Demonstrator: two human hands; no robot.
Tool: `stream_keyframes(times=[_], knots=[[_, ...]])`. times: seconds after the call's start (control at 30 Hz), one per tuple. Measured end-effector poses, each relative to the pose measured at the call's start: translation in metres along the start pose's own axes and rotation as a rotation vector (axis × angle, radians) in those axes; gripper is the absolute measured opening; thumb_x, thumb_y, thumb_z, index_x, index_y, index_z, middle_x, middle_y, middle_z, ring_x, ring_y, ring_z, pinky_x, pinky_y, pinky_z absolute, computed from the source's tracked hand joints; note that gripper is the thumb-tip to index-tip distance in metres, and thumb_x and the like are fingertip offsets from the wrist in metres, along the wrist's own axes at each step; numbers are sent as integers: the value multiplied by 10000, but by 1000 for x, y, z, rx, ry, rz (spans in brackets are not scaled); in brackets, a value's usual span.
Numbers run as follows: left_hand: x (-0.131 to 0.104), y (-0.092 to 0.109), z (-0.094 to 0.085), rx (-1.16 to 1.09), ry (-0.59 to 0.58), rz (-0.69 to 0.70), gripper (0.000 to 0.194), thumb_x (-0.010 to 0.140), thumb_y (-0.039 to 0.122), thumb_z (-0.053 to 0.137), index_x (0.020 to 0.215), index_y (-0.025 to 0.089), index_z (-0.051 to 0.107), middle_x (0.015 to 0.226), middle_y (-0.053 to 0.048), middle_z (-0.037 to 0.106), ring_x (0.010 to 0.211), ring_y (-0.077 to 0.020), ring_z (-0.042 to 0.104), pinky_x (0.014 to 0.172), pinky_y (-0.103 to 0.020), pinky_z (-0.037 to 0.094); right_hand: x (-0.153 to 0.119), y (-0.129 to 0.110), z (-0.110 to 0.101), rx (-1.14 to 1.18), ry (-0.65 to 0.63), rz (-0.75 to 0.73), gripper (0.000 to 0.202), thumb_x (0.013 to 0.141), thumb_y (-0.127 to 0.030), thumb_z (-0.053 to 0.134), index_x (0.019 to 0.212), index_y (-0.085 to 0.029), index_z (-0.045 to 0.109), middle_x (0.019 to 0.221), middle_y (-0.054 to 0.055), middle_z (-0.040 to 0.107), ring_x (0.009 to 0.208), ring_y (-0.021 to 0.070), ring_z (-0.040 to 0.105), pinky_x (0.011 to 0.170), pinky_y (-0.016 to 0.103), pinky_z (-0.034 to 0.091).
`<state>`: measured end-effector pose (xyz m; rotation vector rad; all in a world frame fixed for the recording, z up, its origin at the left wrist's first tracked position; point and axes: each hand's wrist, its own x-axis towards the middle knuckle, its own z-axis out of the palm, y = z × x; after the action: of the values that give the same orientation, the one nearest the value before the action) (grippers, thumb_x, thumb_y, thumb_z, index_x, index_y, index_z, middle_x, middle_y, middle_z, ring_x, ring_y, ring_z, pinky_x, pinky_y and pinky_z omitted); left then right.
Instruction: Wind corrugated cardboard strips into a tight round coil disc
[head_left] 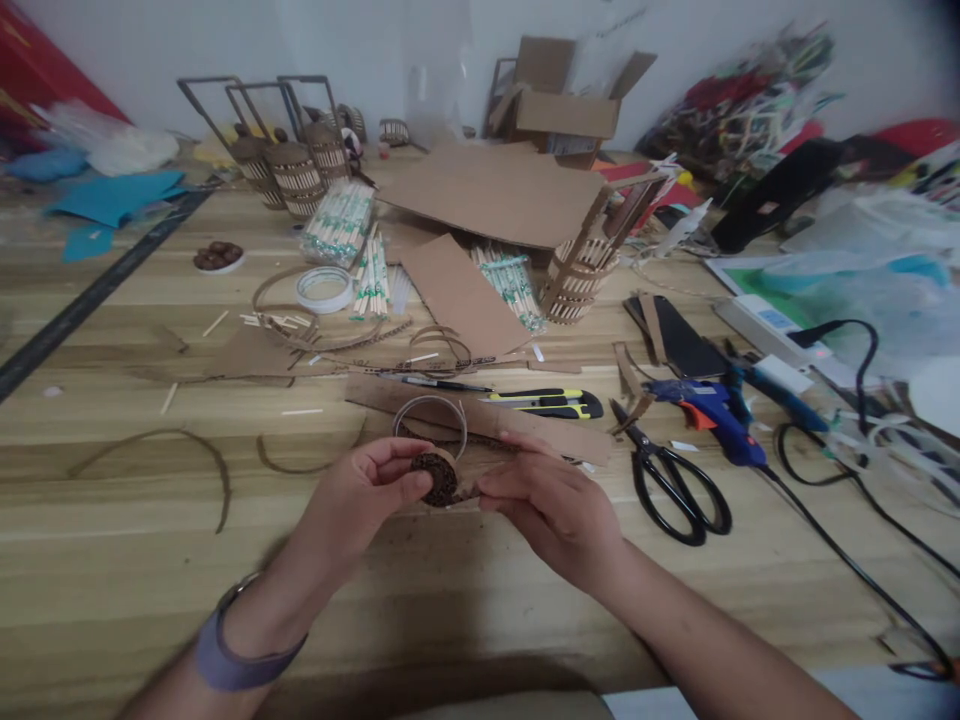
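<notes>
Near the middle of the table my left hand (375, 487) pinches a small round coil of brown cardboard strip (437, 479) between thumb and fingers. The coil's ridged edge faces up toward me. My right hand (551, 505) closes its fingertips on the strip's loose end, just right of the coil. Behind the hands lie a clear tape ring (430, 400) and a long cardboard strip (555, 425). A yellow and black utility knife (551, 403) rests beyond that strip.
Black scissors (679, 490) and a blue glue gun (712, 415) with its cable are on the right. Farther back are cardboard sheets (495, 190), stick bundles (337, 225), a tape roll (324, 289) and small slatted baskets (296, 178). Curved strips (217, 460) lie left.
</notes>
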<state>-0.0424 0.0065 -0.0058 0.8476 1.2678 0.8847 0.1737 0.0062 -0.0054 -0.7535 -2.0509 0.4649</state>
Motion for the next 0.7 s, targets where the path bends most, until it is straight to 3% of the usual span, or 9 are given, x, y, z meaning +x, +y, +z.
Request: stream_keyframes(times=[0.27, 0.5, 0.7], knots=[[-5, 3, 2, 59, -104, -27, 275, 594, 257, 804, 854, 184, 748, 813, -34, 813, 745, -219, 756, 728, -342, 586, -3, 4, 0, -82, 23, -52, 64, 928, -196, 657, 897, -242, 627, 757, -17, 754, 653, 133, 707, 912, 362, 534], [-6, 0, 2, 82, -142, -49, 285, 592, 254, 815, 859, 190, 735, 798, -28, 802, 733, -216, 747, 712, -331, 580, -1, 4, -1, -75, 14, -85, 137, 945, -263, 657, 831, -229, 588, 671, -25, 705, 588, 131, 671, 889, 358, 528], [-7, -3, -2, 124, -244, -40, 297, 627, 255, 805, 907, 188, 731, 863, -51, 807, 799, -237, 755, 724, -332, 576, 2, 4, -1, 14, -47, -86, 221, 954, -336, 651, 785, -228, 557, 639, -47, 673, 570, 109, 642, 904, 330, 510]])
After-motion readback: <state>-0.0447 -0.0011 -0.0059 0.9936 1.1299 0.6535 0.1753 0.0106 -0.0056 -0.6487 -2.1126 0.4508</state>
